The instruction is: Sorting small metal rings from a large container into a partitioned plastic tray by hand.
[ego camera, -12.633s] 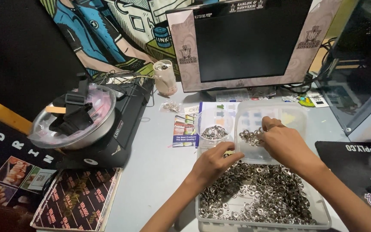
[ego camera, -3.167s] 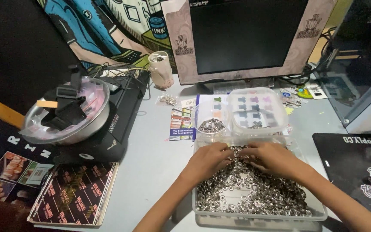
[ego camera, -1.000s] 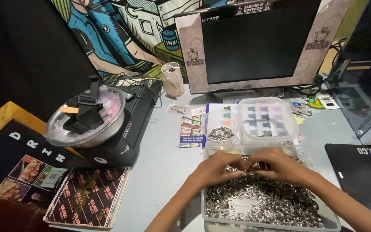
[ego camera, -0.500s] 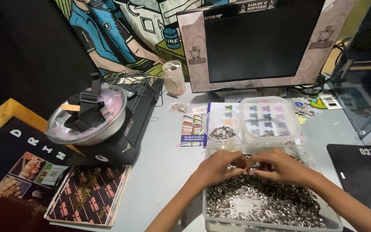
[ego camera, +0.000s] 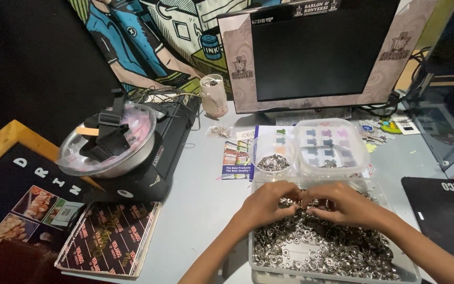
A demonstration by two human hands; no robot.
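The metal rings point(ego camera: 321, 250), small silver eyelet-like pieces, fill a clear plastic tray point(ego camera: 413, 273) at the near edge of the grey table point(ego camera: 206, 210), and both hands meet over its far end. The left hand point(ego camera: 266, 202) and the right hand point(ego camera: 342, 204) are drawn together, fingertips touching at the middle and curled down into the heap, seemingly pinching 1 or 2 rings between them; whether a piece is really gripped cannot be told, since the fingers hide it. Working this well seems to call for keeping the wrists low over the tray so that anything dropped falls back into the heap, and for taking few pieces at a time, because the rings are tiny and lie tangled. Just beyond the tray stand 2 smaller clear containers: a round tub point(ego camera: 273, 158) with a small pile of the same rings in its bottom, and beside it a lidded box point(ego camera: 332, 147), both resting on a printed sheet of coloured shapes. A folded leaflet point(ego camera: 236, 159) lies to the left of them. Farther left sits a black machine point(ego camera: 153, 158) bearing a steel bowl point(ego camera: 109, 150) with a clear cover, and a dark patterned box point(ego camera: 109, 239) near the table's front corner. A monitor point(ego camera: 321, 50) with a dark screen stands at the back, a small jar point(ego camera: 214, 95) beside it.
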